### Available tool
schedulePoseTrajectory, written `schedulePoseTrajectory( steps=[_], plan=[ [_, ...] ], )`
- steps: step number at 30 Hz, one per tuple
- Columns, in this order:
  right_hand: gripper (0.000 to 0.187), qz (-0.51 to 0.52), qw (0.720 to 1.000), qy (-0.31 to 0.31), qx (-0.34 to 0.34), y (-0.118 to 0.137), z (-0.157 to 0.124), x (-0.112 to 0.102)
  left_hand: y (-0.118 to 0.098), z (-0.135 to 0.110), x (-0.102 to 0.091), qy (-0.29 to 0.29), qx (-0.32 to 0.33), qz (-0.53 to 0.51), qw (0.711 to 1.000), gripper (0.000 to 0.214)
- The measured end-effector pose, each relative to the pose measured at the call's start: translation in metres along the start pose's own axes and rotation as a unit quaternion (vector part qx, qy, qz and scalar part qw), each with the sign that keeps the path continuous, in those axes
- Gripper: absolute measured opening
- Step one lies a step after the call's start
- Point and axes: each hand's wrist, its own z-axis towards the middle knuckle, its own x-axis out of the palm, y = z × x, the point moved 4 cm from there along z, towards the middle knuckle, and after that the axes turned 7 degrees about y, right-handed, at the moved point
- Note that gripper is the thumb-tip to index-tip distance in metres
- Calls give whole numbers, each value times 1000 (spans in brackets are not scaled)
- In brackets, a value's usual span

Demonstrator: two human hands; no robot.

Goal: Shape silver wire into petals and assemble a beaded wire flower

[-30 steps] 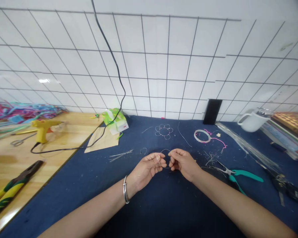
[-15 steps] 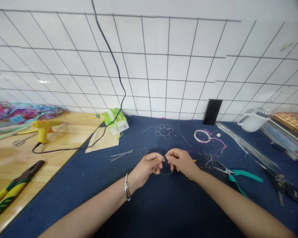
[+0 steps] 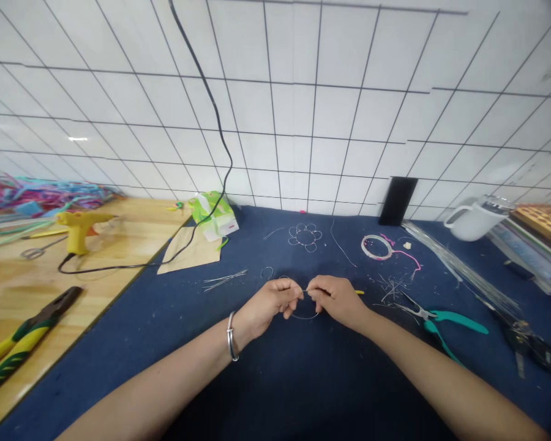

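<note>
My left hand and my right hand meet over the dark blue cloth, fingertips pinched together. Between them hangs a thin wire loop that curves down below the fingers; both hands grip its upper ends. A silver bangle circles my left wrist. Behind the hands lies a wire flower with several petals.
Teal-handled pliers and wire scraps lie to the right, with a wire coil, a bundle of long wires and a white mug. Short wire pieces lie left. On the wooden table sit a yellow glue gun, scissors and yellow-green pliers.
My hands drew together until the fingertips met, and the wire loop swung from above the fingers to hang below them. The view tilted slightly.
</note>
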Motion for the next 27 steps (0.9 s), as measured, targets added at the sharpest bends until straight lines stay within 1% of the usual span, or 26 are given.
schedulePoseTrajectory(
  steps=[2, 5, 8, 11, 14, 17, 19, 22, 27],
  plan=[
    [11, 11, 1000, -7, 17, -3, 0, 0, 0, 1, 0, 0, 4, -14, 1000, 17],
    [9, 103, 991, -41, 69, -14, 2, 0, 0, 1, 3, 7, 18, -79, 997, 22],
    [14, 224, 964, -95, 107, -25, 2, -1, -1, 0, 8, 20, 36, -129, 991, 26],
    [17, 295, 938, -130, 127, -32, 0, -1, 1, -1, 12, 23, 50, -130, 990, 21],
    [18, 341, 923, -122, 134, -33, -2, 2, 4, -1, 12, 11, 70, -126, 990, 13],
    [18, 360, 917, -112, 132, -33, -2, 3, 6, -1, 9, -15, 82, -129, 988, 10],
    [18, 366, 915, -111, 126, -33, -2, 3, 8, 0, 6, -27, 82, -132, 988, 9],
    [19, 376, 913, -98, 124, -35, -2, 4, 9, 0, 5, -28, 78, -130, 988, 9],
    [21, 363, 921, -69, 125, -39, -2, 5, 9, 1, 4, -30, 73, -108, 991, 11]
  ],
)
